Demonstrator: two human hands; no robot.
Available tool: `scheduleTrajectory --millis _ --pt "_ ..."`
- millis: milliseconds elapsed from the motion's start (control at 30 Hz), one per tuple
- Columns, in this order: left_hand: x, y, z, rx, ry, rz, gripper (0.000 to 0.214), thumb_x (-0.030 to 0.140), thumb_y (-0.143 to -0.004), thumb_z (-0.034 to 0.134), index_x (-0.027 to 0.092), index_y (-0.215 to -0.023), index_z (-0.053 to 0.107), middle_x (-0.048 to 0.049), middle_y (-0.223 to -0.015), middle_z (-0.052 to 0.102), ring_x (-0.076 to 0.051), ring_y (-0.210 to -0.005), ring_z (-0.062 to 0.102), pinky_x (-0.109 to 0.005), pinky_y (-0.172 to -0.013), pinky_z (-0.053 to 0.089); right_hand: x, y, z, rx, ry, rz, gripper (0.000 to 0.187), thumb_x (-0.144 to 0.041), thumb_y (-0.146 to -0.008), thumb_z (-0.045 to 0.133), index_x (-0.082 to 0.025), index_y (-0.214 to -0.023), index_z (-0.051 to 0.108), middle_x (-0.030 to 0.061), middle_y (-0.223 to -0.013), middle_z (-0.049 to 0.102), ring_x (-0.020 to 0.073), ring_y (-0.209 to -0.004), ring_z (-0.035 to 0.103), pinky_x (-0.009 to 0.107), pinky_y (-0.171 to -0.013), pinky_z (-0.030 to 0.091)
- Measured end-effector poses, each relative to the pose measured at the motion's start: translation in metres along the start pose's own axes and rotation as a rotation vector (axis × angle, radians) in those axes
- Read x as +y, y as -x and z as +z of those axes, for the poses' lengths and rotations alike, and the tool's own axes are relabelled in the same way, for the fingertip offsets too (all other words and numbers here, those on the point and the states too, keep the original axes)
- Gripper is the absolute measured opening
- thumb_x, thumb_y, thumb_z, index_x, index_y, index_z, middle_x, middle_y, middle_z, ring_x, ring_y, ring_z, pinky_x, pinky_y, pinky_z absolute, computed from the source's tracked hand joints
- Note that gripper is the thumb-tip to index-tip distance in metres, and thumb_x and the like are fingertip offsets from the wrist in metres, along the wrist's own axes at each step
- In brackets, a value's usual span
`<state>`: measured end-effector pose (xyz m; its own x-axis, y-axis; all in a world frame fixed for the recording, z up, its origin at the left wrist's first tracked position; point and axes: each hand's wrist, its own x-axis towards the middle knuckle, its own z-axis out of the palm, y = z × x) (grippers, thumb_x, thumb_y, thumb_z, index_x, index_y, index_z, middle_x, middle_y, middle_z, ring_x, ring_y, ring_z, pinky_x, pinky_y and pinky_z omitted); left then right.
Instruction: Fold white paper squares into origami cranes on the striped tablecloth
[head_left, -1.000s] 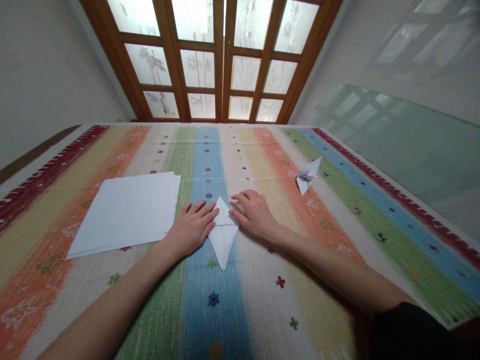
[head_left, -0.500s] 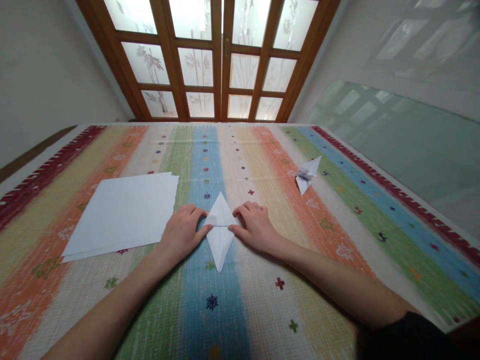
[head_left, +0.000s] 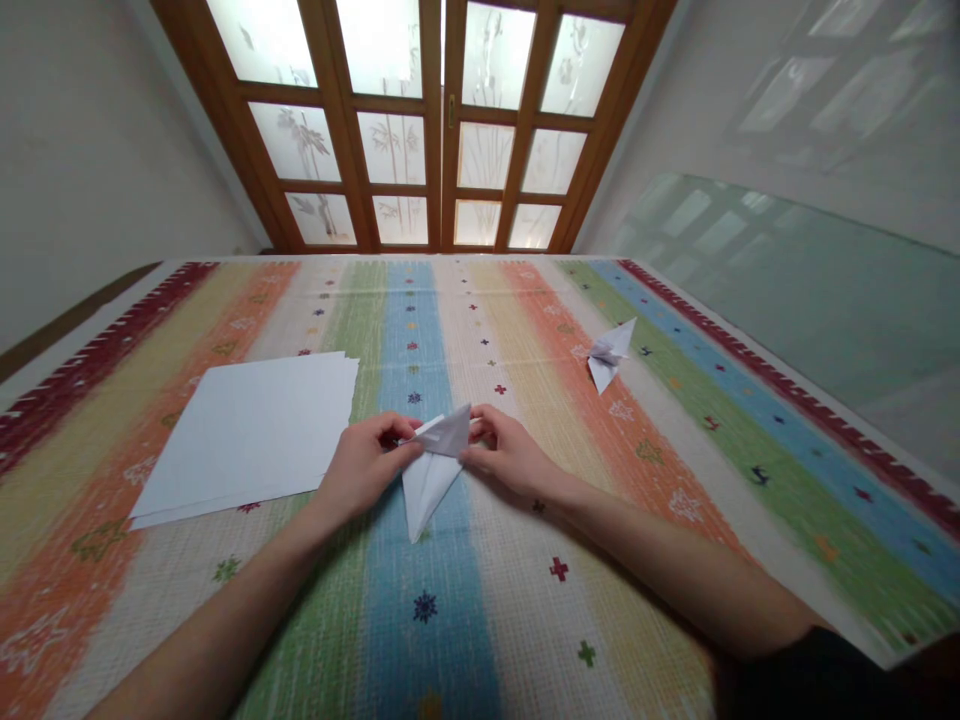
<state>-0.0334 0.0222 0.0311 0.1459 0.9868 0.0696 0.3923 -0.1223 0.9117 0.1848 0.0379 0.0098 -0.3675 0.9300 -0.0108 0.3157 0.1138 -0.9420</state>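
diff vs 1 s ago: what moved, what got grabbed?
The folded paper lay flat under both palms. Now the left hand and right hand pinch its upper part and have raised it off the striped cloth, with the top flap tipped over and the lower tip pointing toward the person. Unchanged: the stack of sheets at left and the paper crane at right.

Striped cloth (head_left: 675, 480) on table, wooden frosted-glass doors (head_left: 442, 120), pale walls (head_left: 90, 150)

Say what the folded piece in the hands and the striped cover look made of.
The folded piece looks like thin white matt paper, going by its sharp creases. The striped cover is probably woven cloth, matt, showing a coarse weave.
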Motion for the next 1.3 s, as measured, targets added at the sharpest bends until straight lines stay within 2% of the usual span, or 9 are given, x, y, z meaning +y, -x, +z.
scheduleTrajectory --millis 167,333,400,500,667,833,933,1100,1300 --pt "0.015 0.009 0.002 0.165 0.083 0.228 0.008 0.025 -0.076 0.069 0.019 -0.073 0.065 -0.003 -0.079 0.073 -0.017 -0.073 0.068 -0.03 -0.069 0.054 -0.011 -0.002 -0.006 -0.124 -0.107 -0.119 0.014 -0.026 -0.077 0.07 -0.019 -0.09 0.066 0.0035 -0.085 0.068 0.0173 -0.079 0.063 0.033 -0.074 0.05" --pt "0.014 0.019 0.003 0.347 -0.212 0.727 0.015 0.01 -0.084 0.062 0.022 -0.091 0.066 -0.0005 -0.081 0.072 -0.015 -0.075 0.065 -0.029 -0.07 0.052 -0.02 0.009 -0.018 0.134 0.345 -0.506 0.019 -0.025 -0.092 0.053 -0.024 -0.088 0.071 0.0058 -0.091 0.07 0.0194 -0.088 0.063 0.038 -0.083 0.049" --pt "0.005 0.018 0.002 0.303 -0.377 0.935 0.018 0.009 -0.088 0.058 0.023 -0.096 0.066 -0.0022 -0.085 0.072 -0.017 -0.08 0.064 -0.03 -0.072 0.052 -0.014 0.011 -0.023 0.113 0.566 -0.599 0.023 -0.022 -0.094 0.05 -0.026 -0.091 0.072 0.006 -0.094 0.071 0.0202 -0.093 0.063 0.04 -0.087 0.047" --pt "-0.011 0.014 0.003 0.058 -0.615 1.061 0.019 0.012 -0.094 0.05 0.019 -0.098 0.067 -0.0063 -0.089 0.072 -0.019 -0.086 0.065 -0.033 -0.076 0.053 0.003 0.01 -0.028 -0.05 0.735 -0.687 0.024 -0.021 -0.095 0.049 -0.027 -0.094 0.072 0.006 -0.098 0.072 0.02 -0.097 0.064 0.039 -0.087 0.047" --pt "-0.025 0.011 0.005 -0.196 -0.663 0.852 0.027 0.01 -0.092 0.043 0.018 -0.1 0.068 -0.0087 -0.094 0.072 -0.019 -0.086 0.067 -0.033 -0.077 0.053 0.016 0.015 -0.032 -0.248 0.7 -0.654 0.027 -0.016 -0.092 0.05 -0.022 -0.108 0.07 0.0086 -0.113 0.072 0.0201 -0.105 0.064 0.04 -0.092 0.046" --pt "-0.027 0.007 0.013 -0.083 -0.534 0.546 0.019 0.02 -0.094 0.048 0.019 -0.097 0.067 -0.0062 -0.092 0.073 -0.019 -0.083 0.067 -0.032 -0.076 0.053 0.003 0.012 -0.025 -0.079 0.608 -0.351 0.016 -0.026 -0.093 0.057 -0.019 -0.092 0.071 0.005 -0.091 0.073 0.0184 -0.09 0.064 0.036 -0.088 0.042" --pt "-0.026 0.003 0.018 -0.038 -0.556 0.453 0.015 0.023 -0.093 0.053 0.02 -0.088 0.067 -0.0049 -0.086 0.071 -0.02 -0.083 0.065 -0.035 -0.078 0.051 -0.001 0.005 -0.017 0.086 0.685 -0.182 0.016 -0.032 -0.088 0.065 -0.018 -0.094 0.07 0.0071 -0.096 0.071 0.0215 -0.094 0.06 0.037 -0.085 0.038" --pt "-0.025 0.003 0.021 0.051 -0.684 0.345 0.017 0.025 -0.087 0.061 0.017 -0.103 0.065 -0.0082 -0.096 0.068 -0.026 -0.094 0.06 -0.042 -0.086 0.048 -0.002 0.0 -0.007 0.082 0.724 -0.096 0.021 -0.028 -0.085 0.069 -0.02 -0.104 0.07 0.007 -0.102 0.069 0.0236 -0.098 0.059 0.038 -0.085 0.034" --pt "-0.028 0.002 0.017 0.049 -0.719 0.241 0.025 0.037 -0.083 0.068 0.02 -0.102 0.068 -0.0063 -0.093 0.066 -0.026 -0.092 0.059 -0.04 -0.08 0.046 -0.001 0.0 -0.004 0.105 0.598 -0.061 0.032 -0.018 -0.081 0.069 -0.02 -0.112 0.066 0.0065 -0.099 0.07 0.0208 -0.092 0.06 0.037 -0.083 0.036"
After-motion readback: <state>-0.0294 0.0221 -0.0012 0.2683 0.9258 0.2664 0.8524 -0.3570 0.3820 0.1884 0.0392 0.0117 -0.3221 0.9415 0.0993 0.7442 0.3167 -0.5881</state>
